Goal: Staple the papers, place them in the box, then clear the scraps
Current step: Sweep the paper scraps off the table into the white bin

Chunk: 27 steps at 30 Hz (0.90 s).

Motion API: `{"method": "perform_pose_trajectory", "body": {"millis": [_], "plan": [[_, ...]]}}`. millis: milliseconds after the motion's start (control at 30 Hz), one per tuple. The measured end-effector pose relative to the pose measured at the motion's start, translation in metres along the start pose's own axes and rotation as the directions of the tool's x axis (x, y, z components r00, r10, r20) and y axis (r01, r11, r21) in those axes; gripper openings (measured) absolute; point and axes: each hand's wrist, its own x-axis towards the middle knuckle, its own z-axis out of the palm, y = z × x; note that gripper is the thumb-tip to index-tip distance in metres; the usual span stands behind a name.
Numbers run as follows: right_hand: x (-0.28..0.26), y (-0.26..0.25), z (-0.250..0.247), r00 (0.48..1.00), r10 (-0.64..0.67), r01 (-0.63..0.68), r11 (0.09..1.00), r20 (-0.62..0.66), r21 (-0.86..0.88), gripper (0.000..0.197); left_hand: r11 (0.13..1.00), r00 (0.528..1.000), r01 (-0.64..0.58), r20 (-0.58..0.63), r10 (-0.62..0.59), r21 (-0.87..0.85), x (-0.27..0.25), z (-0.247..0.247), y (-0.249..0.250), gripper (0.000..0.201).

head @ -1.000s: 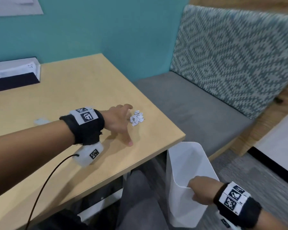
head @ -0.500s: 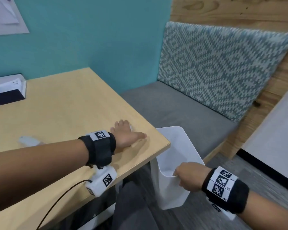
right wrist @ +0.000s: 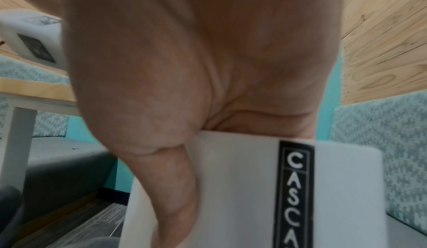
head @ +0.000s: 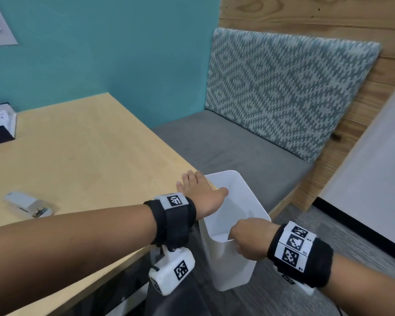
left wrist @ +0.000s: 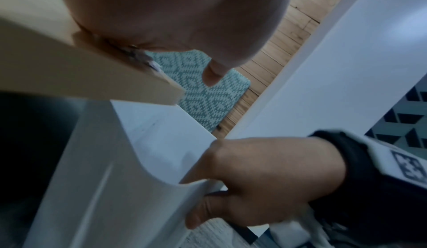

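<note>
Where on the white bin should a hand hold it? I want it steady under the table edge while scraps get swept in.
Grip the white bin by its near rim, from the side away from the table, fingers hooked over the thin top wall, as the right hand does. Its top is open and the walls are smooth, so the rim gives purchase and leaves the mouth clear for the left hand.

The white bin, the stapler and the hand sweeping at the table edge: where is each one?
white bin [head: 255,208]: head view, far inner wall near the rim.
stapler [head: 23,202]: head view, top of its white body.
left hand [head: 200,190]: head view, back of the hand.
</note>
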Motion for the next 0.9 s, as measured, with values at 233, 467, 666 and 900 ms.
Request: {"method": "perform_pose_trajectory", "body": {"millis": [233, 467, 666, 900], "plan": [[-0.008, 0.001, -0.011, 0.997, -0.01, 0.014, 0.998, 0.077, -0.061, 0.046, 0.982, 0.98, -0.178, 0.079, 0.183, -0.06, -0.023, 0.022, 0.032, 0.084], [-0.003, 0.008, -0.009, 1.0, 0.01, -0.008, 0.998, 0.028, -0.054, 0.042, 0.921, 0.97, -0.202, 0.064, 0.235, -0.335, -0.026, 0.005, 0.033, 0.073], [0.006, 0.013, -0.004, 0.997, -0.007, 0.004, 0.999, -0.081, -0.037, 0.024, 0.998, 0.998, -0.025, -0.051, 0.022, -0.052, 0.01, -0.045, -0.026, 0.069], [0.01, 0.01, -0.01, 0.995, -0.018, 0.013, 0.998, -0.095, -0.054, 0.022, 0.974, 0.989, 0.147, -0.017, -0.146, 0.173, 0.017, -0.04, -0.05, 0.082]]}}
